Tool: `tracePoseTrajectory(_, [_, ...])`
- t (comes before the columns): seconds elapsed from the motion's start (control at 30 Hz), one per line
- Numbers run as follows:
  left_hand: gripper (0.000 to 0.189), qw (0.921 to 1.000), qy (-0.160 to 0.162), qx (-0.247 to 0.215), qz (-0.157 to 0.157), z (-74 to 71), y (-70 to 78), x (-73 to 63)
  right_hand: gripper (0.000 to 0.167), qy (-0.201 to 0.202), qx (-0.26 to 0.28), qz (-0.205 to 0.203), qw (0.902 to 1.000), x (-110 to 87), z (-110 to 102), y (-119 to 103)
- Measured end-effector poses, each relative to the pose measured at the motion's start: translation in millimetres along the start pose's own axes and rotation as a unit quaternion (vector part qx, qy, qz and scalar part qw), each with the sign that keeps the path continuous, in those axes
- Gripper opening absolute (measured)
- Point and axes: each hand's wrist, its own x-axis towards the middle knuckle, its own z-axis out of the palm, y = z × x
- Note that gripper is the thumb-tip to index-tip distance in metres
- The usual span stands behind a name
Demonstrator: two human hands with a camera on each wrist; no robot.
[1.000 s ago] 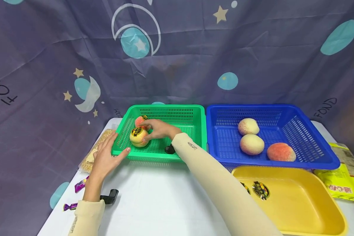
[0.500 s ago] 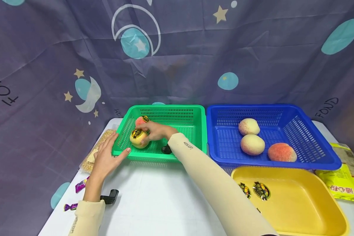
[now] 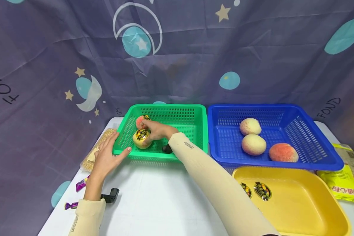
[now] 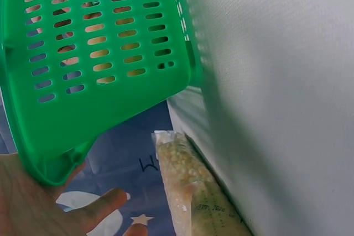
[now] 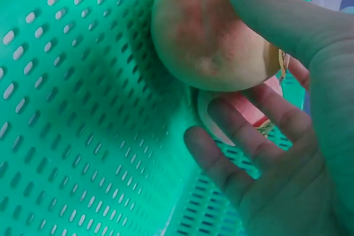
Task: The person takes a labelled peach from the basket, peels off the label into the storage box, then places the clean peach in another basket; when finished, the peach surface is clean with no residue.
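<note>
In the head view my right hand (image 3: 158, 130) is inside the green basket (image 3: 177, 156), pinching a yellow peach (image 3: 139, 141) with a round black sticker (image 3: 142, 134). The right wrist view shows the thumb on the near side of this peach (image 5: 210, 37) and fingers behind and below it. A pink peach (image 3: 140, 121) with a similar sticker lies just behind, partly hidden by the hand. My left hand (image 3: 107, 158) rests against the basket's front left corner, fingers extended along the outer side and thumb by the front rim.
A blue basket (image 3: 228, 161) with three peaches stands right of the green one. In front of it, a yellow tray (image 3: 295, 196) has round stickers. Bags lie at both sides: grains (image 3: 89, 159) left, a yellow packet (image 3: 345, 186) right. Wrapped candies (image 3: 82, 184) lie at left.
The yellow peach has shifted slightly right in the green basket, and its sticker has turned to the right. My left hand stays at the basket corner.
</note>
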Motion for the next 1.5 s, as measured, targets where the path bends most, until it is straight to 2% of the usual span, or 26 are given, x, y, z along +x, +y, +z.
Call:
tracePoseTrajectory(0.13, [0.089,1.0000,-0.002,-0.001,-0.001,-0.6,0.6,0.0,0.061,0.002,-0.008,-0.002,1.0000,0.7,-1,0])
tracePoseTrajectory(0.33, [0.088,1.0000,-0.004,0.000,-0.002,-0.6,-0.1,0.5,0.077,-0.007,-0.057,0.006,0.9983,0.1,-2,3])
tracePoseTrajectory(0.43, [0.088,1.0000,-0.003,0.001,-0.001,-1.0,0.0,0.4,0.079,-0.017,-0.058,0.008,0.9981,-0.7,-3,4])
tracePoseTrajectory(0.73, [0.088,1.0000,-0.005,0.006,0.000,0.7,0.8,0.6,0.077,-0.020,-0.039,0.018,0.9989,-5.7,-3,6])
tracePoseTrajectory(1.0, [0.087,1.0000,-0.004,0.003,-0.005,-0.6,1.2,-0.6,0.066,0.006,-0.040,0.000,0.9992,-12.2,-17,4])
tracePoseTrajectory(1.2, [0.087,1.0000,0.000,-0.002,-0.002,1.0,3.2,-0.7,0.064,0.041,-0.053,-0.026,0.9974,-36.2,-47,-10])
tracePoseTrajectory(1.37, [0.088,1.0000,0.000,-0.008,-0.001,-0.7,3.5,-1.1,0.064,0.070,-0.045,-0.054,0.9950,-67.9,-69,-21])
tracePoseTrajectory(1.5, [0.088,0.9999,-0.002,-0.016,-0.001,-0.8,3.5,-1.9,0.067,0.085,-0.037,-0.070,0.9933,-100.5,-77,-27])
